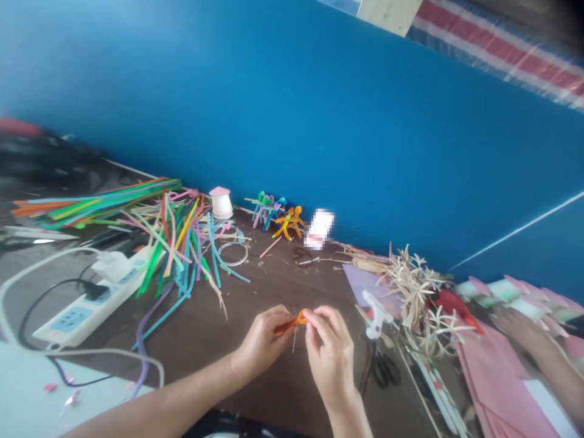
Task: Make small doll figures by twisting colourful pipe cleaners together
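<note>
Pinched between my two hands over the dark table is an orange pipe cleaner (302, 317), bent into a small loop at its right end. My left hand (265, 340) grips its left part, with the fingertips pressed together. At the loop, the thumb and fingertips of my right hand (332, 356) are closed on it. A thin, pale strand (294, 340) hangs below the loop; I cannot make out what it is. Beyond my hands stand an orange pipe-cleaner figure (289, 224) and blue, green and purple pipe-cleaner figures (267, 210).
Left lie loose pipe cleaners (182, 237) and a power strip (86, 304) with cables. A small white pot (221, 204) stands behind. To the right are a white glue gun (378, 314), scissors (385, 368), pale dried flowers (422, 280) and pink sheets (495, 383). Another person's hand (520, 331) reaches in.
</note>
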`<state>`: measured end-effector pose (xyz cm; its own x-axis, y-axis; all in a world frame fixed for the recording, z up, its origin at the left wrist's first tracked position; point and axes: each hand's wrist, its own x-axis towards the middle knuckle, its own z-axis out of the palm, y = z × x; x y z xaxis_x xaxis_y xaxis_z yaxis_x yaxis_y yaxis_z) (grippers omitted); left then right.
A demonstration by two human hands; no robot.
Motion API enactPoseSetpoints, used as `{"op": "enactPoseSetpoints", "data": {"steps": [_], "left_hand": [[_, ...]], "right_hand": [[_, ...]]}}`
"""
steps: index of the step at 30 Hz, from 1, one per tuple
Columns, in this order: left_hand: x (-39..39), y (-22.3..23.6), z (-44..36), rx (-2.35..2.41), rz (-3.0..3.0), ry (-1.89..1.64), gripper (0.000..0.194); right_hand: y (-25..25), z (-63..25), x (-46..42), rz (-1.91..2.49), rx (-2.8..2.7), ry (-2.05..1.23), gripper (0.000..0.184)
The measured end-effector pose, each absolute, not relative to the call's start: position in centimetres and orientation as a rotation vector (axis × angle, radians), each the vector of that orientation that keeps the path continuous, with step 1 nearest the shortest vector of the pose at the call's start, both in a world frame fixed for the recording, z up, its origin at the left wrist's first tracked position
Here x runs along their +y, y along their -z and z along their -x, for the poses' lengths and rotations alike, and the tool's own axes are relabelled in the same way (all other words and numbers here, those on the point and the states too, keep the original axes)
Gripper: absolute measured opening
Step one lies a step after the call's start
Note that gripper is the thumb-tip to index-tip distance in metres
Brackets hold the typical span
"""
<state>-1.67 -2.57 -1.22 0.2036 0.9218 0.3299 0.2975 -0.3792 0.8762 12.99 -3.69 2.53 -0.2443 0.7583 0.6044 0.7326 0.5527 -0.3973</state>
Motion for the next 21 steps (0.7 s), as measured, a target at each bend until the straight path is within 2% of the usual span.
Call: {"op": "enactPoseSetpoints", "data": {"steps": [6, 14, 21], "left_hand": [[-2.7, 0.9, 1.5, 1.116, -1.781, -1.098, 0.021], [-2.6, 1.7, 1.8, 0.819, -1.25, -0.99, 0.03], [-2.3, 2.5, 2.0, 0.853, -0.881, -1.023, 0.039]], "right_hand": [[-2.1, -13.1, -3.2, 1.136, -2.001, -0.095, 0.025], [-0.6, -13.4, -2.8, 1.252, -1.655, -0.587, 0.022], [0.3, -12.6, -2.6, 1.31, -1.298, -1.048, 0.032]]}}
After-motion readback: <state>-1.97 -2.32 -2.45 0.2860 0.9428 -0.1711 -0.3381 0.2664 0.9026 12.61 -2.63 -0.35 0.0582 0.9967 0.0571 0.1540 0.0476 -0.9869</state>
